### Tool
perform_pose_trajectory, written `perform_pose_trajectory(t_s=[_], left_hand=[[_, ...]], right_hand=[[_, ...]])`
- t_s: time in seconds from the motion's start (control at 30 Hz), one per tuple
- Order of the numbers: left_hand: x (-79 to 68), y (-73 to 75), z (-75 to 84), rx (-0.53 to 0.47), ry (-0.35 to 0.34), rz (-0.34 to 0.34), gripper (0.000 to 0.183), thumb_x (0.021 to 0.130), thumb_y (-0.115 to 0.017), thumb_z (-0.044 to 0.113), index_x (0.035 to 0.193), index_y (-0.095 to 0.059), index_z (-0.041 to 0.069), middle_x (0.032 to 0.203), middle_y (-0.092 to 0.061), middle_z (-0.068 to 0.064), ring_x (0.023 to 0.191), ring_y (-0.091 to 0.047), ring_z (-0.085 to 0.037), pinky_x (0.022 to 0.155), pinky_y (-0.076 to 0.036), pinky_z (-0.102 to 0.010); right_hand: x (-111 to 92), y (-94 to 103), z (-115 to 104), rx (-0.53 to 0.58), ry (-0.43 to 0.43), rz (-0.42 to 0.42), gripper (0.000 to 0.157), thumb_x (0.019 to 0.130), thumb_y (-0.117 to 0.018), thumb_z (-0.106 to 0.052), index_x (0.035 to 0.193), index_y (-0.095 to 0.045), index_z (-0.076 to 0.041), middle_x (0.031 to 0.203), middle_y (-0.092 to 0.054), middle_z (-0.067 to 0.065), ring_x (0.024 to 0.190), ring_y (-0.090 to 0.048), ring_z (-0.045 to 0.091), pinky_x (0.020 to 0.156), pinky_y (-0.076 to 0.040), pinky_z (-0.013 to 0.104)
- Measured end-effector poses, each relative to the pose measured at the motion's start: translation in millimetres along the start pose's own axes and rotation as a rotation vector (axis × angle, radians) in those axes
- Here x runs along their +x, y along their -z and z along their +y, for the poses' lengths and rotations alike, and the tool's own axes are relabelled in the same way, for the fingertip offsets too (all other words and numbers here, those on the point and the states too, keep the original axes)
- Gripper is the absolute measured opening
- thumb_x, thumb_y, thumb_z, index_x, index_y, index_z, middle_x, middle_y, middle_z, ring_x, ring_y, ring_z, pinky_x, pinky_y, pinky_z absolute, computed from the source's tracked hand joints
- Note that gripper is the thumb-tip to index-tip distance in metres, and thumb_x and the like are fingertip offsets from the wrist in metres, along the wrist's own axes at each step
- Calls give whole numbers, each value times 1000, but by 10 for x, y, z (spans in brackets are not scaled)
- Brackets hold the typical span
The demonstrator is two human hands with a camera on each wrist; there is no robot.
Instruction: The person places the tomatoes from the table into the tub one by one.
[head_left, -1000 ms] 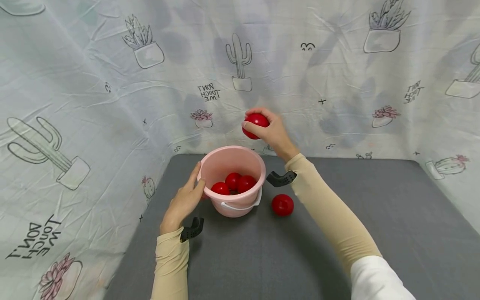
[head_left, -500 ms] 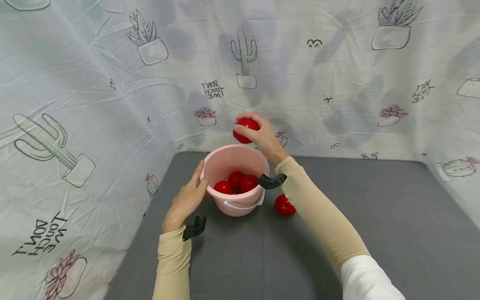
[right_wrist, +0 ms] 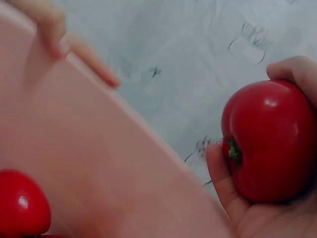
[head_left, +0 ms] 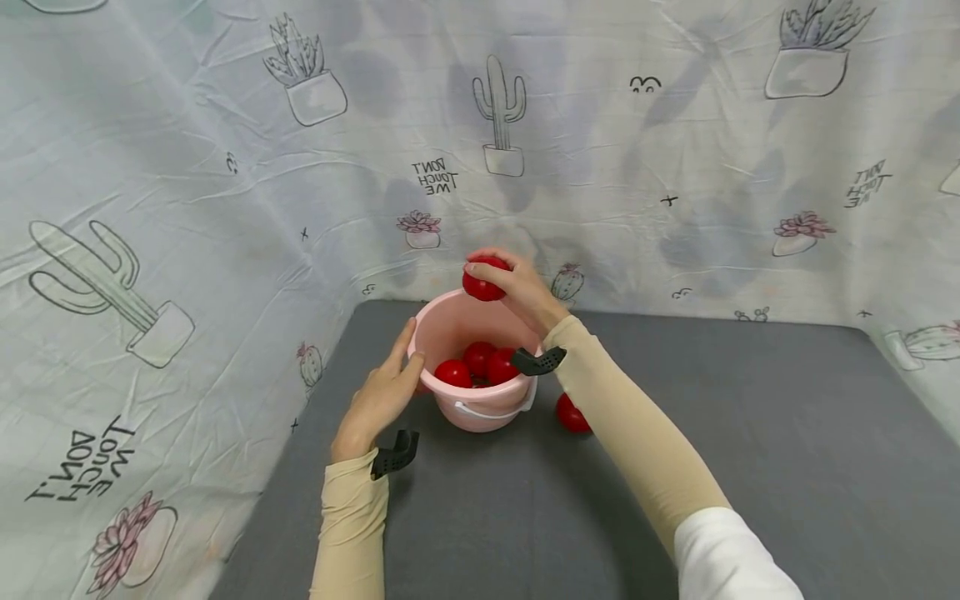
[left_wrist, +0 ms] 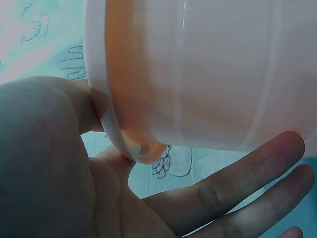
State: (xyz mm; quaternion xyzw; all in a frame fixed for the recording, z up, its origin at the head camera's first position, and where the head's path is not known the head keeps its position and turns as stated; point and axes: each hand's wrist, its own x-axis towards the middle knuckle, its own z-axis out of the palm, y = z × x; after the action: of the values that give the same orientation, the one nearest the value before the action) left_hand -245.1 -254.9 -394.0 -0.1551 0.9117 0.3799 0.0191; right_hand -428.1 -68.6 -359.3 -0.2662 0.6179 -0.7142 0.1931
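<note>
A pink bucket (head_left: 480, 410) with a white handle stands on the table, several red tomatoes (head_left: 453, 373) lying at its bottom. My left hand (head_left: 378, 404) holds its rim at the left, the thumb hooked over the edge; in the left wrist view two other fingers (left_wrist: 223, 196) stretch straight along the outside wall. Above the bucket's far rim, my right hand (head_left: 525, 292) grips another tomato (head_left: 483, 282), its green stem scar showing in the right wrist view. One more tomato (head_left: 572, 412) sits on the table right of the bucket, partly hidden by the right sleeve.
A grey table (head_left: 480, 517) spreads under everything. Behind it and along its left and right sides hangs a pale cloth (head_left: 600, 167) printed with cacti and potted plants. A black wrist mount (head_left: 538, 361) on the right arm overlaps the bucket's right rim.
My right hand has moved left and down with its tomato, from behind the bucket's right side to over its far rim. The left hand has kept its place on the bucket.
</note>
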Motion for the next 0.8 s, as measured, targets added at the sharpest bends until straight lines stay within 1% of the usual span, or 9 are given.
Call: perform_pose_trajectory(t_s=[0.17,0.27,0.33,0.43,0.53,0.57,0.63,0.7,0.8], left_hand=[[19,-25,40,-4,21,-16,58,103,-28,58,153,0,62,150,-55,-8,140,-50,-37,109,-31,-75],[15,-26,49,-7,29,-19,58,103,-29,57,154,1,61,148,-57,-8,139,-51,-37,108,-31,-76],[10,-22,49,-6,34,-19,59,103,-28,57,154,1,61,151,-54,-9,139,-50,-38,108,-30,-76],[8,-16,50,-4,37,-18,58,104,-28,57,154,2,61,150,-55,-9,140,-49,-38,109,-30,-76],[12,-18,58,-5,41,-18,58,103,-27,58,154,2,61,148,-57,-9,141,-49,-38,109,-29,-77],[14,-21,62,-7,42,-20,58,103,-27,58,153,2,61,147,-58,-9,141,-49,-38,109,-29,-77],[18,-26,61,-7,44,-22,58,103,-28,58,153,2,62,145,-60,-8,140,-49,-38,109,-29,-76],[25,-30,48,-10,40,-22,59,103,-29,58,154,1,61,145,-59,-8,139,-50,-37,108,-30,-76],[38,-32,27,-14,31,-16,58,103,-28,58,153,1,61,139,-64,-8,137,-53,-36,108,-31,-77]], right_hand=[[1,54,67,-165,-35,-90,44,90,-72,-32,129,-63,-15,128,-63,6,117,-59,26,94,-56,38],[-3,35,88,-224,-48,-168,43,88,-74,-33,127,-63,-17,127,-63,6,117,-58,27,96,-56,44],[-12,9,96,-256,-73,-223,43,87,-75,-34,125,-64,-18,126,-64,5,117,-58,27,97,-55,48],[-17,-33,120,-235,-161,-323,49,85,-77,-33,128,-61,-16,127,-62,7,120,-57,31,100,-52,55],[-26,-52,146,-206,-275,-399,53,83,-78,-32,129,-57,-14,127,-60,11,124,-54,39,101,-49,62],[-31,-53,154,-197,-301,-416,54,83,-78,-31,130,-57,-13,127,-60,13,125,-54,42,101,-48,64],[-35,-55,166,-215,-319,-431,53,84,-77,-31,130,-56,-13,125,-60,14,124,-54,44,100,-48,65],[-29,-61,173,-262,-298,-423,51,85,-77,-33,128,-58,-13,122,-61,12,119,-57,41,99,-49,65],[-19,-80,177,-310,-275,-403,47,84,-78,-32,124,-60,-14,118,-62,9,113,-60,35,98,-50,63]])
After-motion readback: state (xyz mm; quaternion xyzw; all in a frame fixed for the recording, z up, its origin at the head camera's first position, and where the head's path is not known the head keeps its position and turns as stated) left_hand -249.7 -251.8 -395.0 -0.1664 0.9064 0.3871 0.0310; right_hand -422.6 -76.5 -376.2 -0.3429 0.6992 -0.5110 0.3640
